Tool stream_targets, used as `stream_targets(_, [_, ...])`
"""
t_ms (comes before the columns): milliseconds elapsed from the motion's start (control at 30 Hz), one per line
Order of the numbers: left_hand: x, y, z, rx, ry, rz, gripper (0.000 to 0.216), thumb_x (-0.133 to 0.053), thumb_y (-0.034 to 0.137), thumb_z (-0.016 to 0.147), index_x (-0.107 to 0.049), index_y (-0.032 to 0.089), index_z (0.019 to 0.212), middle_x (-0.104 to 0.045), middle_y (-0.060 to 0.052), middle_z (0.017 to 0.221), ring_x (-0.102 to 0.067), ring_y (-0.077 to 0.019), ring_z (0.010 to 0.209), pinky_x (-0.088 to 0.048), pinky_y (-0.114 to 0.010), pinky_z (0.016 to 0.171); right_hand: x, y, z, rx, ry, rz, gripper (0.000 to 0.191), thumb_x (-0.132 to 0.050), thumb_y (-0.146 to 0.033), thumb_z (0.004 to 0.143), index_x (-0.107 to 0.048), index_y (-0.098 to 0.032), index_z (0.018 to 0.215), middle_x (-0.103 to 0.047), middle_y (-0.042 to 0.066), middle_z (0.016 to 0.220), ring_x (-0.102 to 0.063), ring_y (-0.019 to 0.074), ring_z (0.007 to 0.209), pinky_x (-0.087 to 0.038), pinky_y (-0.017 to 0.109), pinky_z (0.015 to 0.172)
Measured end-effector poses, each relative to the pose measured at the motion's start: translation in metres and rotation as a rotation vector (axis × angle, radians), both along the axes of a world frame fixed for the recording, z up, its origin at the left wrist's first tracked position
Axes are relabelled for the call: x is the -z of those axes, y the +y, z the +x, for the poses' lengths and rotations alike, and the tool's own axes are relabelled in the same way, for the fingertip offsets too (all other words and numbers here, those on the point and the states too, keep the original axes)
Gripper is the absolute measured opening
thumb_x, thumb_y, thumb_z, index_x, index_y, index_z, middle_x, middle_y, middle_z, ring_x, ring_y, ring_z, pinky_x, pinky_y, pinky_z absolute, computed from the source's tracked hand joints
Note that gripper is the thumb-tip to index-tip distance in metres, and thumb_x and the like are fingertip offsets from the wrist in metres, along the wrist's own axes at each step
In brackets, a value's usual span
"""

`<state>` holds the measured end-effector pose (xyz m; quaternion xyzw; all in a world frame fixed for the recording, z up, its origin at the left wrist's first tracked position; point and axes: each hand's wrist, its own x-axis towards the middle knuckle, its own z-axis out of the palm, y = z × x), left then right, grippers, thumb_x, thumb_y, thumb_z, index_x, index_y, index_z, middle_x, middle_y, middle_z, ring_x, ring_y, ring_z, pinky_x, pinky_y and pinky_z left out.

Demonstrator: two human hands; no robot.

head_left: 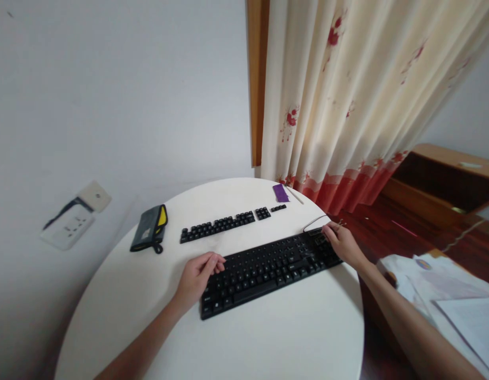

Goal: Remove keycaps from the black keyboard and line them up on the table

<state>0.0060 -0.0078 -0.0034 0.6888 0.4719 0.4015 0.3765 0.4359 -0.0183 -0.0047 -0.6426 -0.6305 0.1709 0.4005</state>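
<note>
A black keyboard lies at a slant across the white round table. Several of its keys at the back and right look bare of caps. My left hand is closed at the keyboard's left end, thumb against curled fingers; what they hold, if anything, is hidden. At the far right end, my right hand pinches a thin wire-like tool over the number pad. Behind the keyboard, loose black keycaps are laid out in a row, with a smaller keycap block and a short keycap strip beside it.
On the table's left stands a grey-and-yellow pouch. A purple cloth and a thin pale stick lie near the back edge. A cable runs behind the keyboard. Papers lie at right, below the curtain.
</note>
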Motion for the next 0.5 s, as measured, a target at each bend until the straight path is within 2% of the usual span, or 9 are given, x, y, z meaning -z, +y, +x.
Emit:
stream_targets(233, [0.0000,-0.0006,-0.0007,0.009,0.012,0.004,0.035,-0.050,0.042,0.093,-0.071,0.016,0.081,-0.068,-0.003,0.067,-0.060,-0.0153,0.063,-0.047,-0.024,0.060,-0.0039,0.0024,-0.0105,-0.028,-0.186,-0.038,0.027,-0.042,-0.037,0.093,-0.056,-0.019,0.079,-0.059,0.002,0.067,-0.053,0.0175,0.062,-0.038,0.028,0.062])
stream_targets(500, [-0.0003,-0.0009,-0.0007,0.022,-0.002,0.000,0.035,-0.051,0.042,0.093,-0.071,0.015,0.082,-0.068,-0.003,0.067,-0.060,-0.0152,0.063,-0.047,-0.024,0.060,-0.0009,0.0064,-0.0047,-0.053,-0.105,-0.064,0.036,-0.038,-0.044,0.095,-0.054,-0.019,0.074,-0.054,-0.001,0.059,-0.049,0.0154,0.055,-0.039,0.027,0.058])
